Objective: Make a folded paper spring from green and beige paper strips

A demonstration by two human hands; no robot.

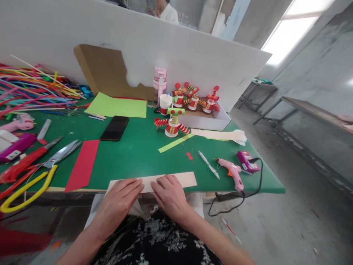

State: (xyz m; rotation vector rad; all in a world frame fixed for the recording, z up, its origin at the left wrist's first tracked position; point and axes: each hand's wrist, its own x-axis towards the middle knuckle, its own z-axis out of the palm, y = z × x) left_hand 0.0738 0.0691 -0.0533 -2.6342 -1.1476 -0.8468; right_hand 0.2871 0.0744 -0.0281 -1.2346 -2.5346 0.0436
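A long beige paper strip (186, 179) lies along the front edge of the green table (138, 151). My left hand (120, 198) rests flat on the strip's left part, fingers stretched out. My right hand (168, 194) lies flat on the strip's middle, fingers spread forward. Neither hand grips anything. A red paper sheet (83, 164) lies left of the strip. A pen (209, 164) and a pink glue gun (232, 171) lie to the right of my right hand.
Scissors (59, 156) and red-handled cutters (24, 163) lie at left, with coloured sticks (30, 90) behind. A black phone (114, 127), green paper (117, 106), a paper-cup figure (173, 124) and a white box (209, 119) of similar figures stand further back. A person sits behind the white partition (171, 55).
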